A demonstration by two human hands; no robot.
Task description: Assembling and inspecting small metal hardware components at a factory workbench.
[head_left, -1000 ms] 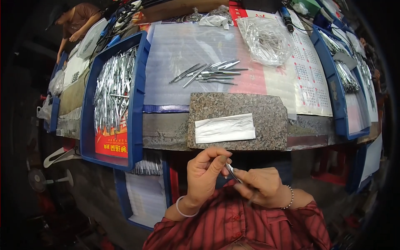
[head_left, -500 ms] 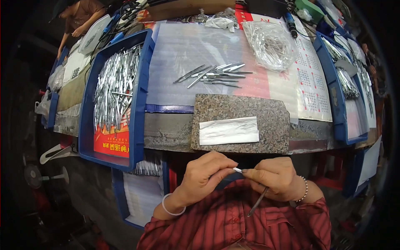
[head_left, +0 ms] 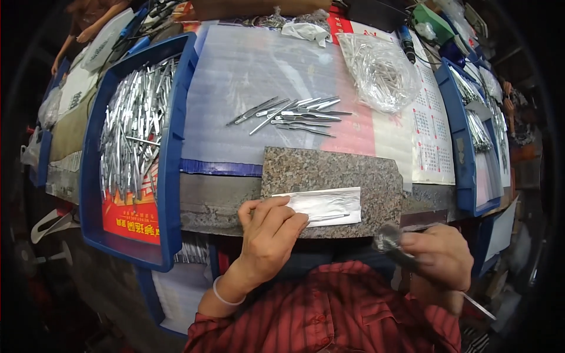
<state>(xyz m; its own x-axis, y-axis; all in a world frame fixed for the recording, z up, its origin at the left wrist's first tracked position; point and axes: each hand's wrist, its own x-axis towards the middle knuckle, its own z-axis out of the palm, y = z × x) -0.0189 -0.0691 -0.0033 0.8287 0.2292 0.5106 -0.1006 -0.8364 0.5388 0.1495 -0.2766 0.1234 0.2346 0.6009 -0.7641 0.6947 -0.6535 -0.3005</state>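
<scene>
A granite slab (head_left: 329, 170) lies at the table's near edge, with a folded white pad (head_left: 323, 200) on it. My left hand (head_left: 268, 235) rests at the pad's left end, its fingertips closed on a slim metal piece (head_left: 332, 216) that lies along the pad's near edge. Off the slab's right corner, my right hand (head_left: 441, 256) is raised and grips a dark tool with a rounded head (head_left: 388, 240). Motion blurs that head. A thin pale rod sticks out behind the same fist. Beyond the slab lies a loose pile of slim metal pieces (head_left: 294, 115).
A blue tray (head_left: 175, 194) full of metal pieces stands on the left. Another blue tray (head_left: 465, 170) is at the right. A clear plastic bag (head_left: 379, 73) lies at the back. Below the table's left edge sits a further blue bin (head_left: 150, 294). Another person's arm shows far left.
My hands have parted. The left has set a slim metal piece on the pad; the right has moved right, now gripping a dark round-headed tool. The view has shifted slightly.
</scene>
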